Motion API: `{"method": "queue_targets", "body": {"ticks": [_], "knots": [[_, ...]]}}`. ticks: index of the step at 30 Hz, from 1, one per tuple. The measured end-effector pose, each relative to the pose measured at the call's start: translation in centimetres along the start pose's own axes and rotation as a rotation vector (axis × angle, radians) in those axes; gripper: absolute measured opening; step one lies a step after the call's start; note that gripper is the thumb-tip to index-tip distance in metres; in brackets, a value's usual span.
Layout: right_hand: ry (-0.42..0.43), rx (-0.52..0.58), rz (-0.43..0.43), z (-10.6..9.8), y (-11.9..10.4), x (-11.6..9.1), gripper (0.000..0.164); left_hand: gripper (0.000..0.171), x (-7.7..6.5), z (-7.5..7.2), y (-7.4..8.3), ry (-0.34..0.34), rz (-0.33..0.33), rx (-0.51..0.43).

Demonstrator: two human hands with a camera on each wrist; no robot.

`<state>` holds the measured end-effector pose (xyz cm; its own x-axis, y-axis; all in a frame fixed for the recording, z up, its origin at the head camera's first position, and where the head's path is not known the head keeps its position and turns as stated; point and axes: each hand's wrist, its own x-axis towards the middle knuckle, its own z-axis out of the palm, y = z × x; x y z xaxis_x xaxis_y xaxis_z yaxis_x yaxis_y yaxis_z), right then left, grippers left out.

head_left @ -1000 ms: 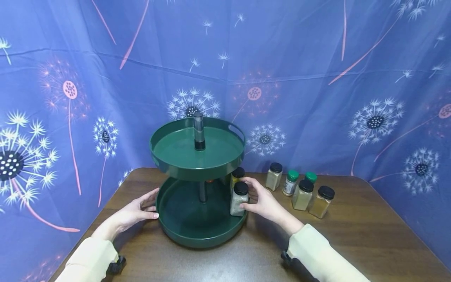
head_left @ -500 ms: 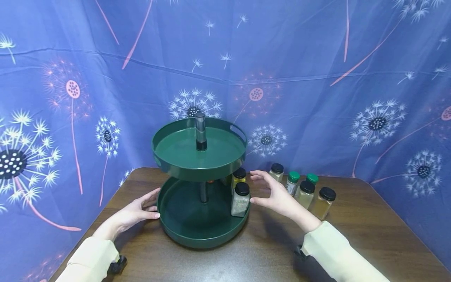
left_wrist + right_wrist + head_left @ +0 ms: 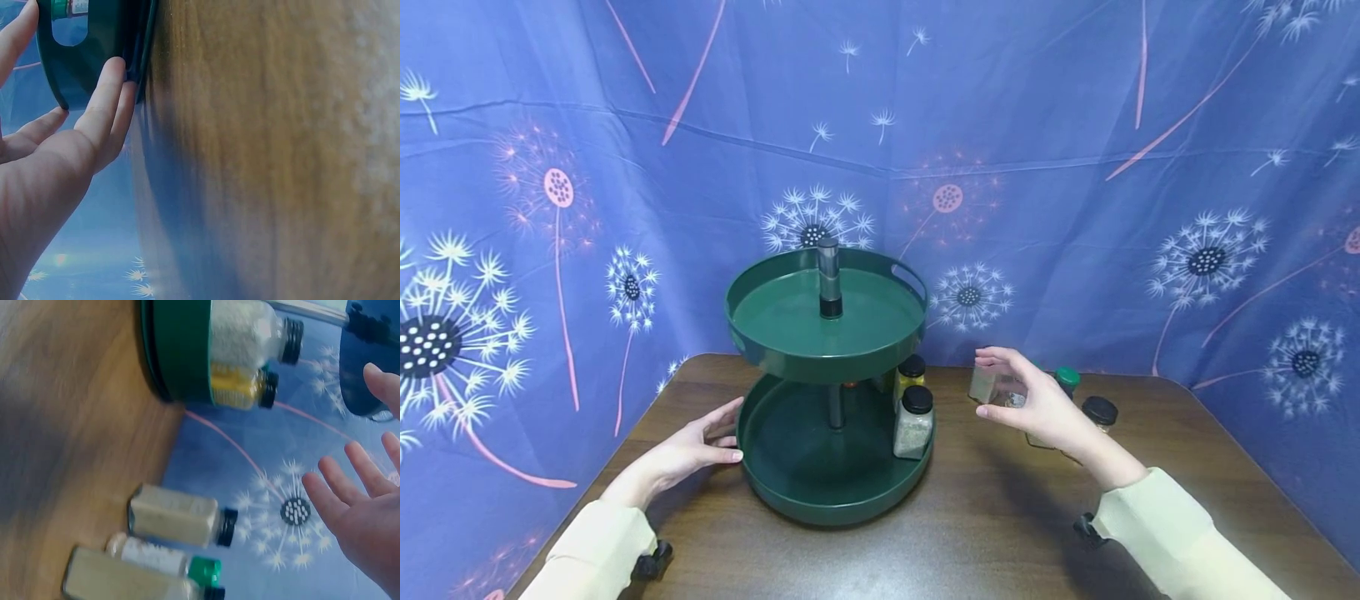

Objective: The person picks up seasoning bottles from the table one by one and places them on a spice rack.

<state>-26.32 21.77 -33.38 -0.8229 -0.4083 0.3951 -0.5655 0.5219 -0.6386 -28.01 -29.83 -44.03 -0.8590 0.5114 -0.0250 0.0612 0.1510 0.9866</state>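
Note:
A dark green two-tier round rack stands on the table. My left hand touches the left side of its lower tray with extended fingers, also visible in the left wrist view. On that tray's right side sit a black-lidded spice jar with pale grey contents and, behind it, a yellow one. My right hand is empty, fingers spread, in the air right of the rack. Past its fingertips is a black-capped jar of beige powder; the hand partly hides the jars behind it in the head view.
Beside the beige jar are a small green-capped bottle and another beige jar. Farther right stand a second green-capped bottle and a black-lidded jar. A blue dandelion-print cloth hangs behind the table.
My right hand has let go of the pale grey jar, leaving it on the lower tray, and has moved right toward the jars on the table. The left hand has stayed at the rack.

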Motion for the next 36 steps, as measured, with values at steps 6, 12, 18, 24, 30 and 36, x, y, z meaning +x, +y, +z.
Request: {"method": "queue_targets", "body": {"ticks": [6,12,18,24,30,36], "knots": [[0.056,-0.065,-0.045,-1.9,0.3,-0.8,0.072,0.094,-0.1,0.0,0.1,0.000,-0.015,0.005],[0.117,-0.077,-0.026,-3.8,0.4,-1.8,0.069,0.094,-0.1,0.0,0.2,-0.011,-0.011,0.006],[0.155,-0.109,0.015,-5.4,0.7,-2.6,0.068,0.093,-0.1,0.0,0.1,-0.013,-0.021,-0.012],[0.189,-0.120,-0.008,-6.3,1.6,-3.3,0.072,0.094,-0.1,0.1,0.1,-0.003,-0.024,-0.011],[0.218,-0.128,0.036,-6.7,2.8,-4.5,0.071,0.094,-0.2,0.0,0.0,-0.003,-0.017,0.002],[0.254,-0.093,0.016,-6.9,4.5,-5.4,0.073,0.093,-0.2,0.1,0.1,-0.003,-0.025,-0.002]]}}
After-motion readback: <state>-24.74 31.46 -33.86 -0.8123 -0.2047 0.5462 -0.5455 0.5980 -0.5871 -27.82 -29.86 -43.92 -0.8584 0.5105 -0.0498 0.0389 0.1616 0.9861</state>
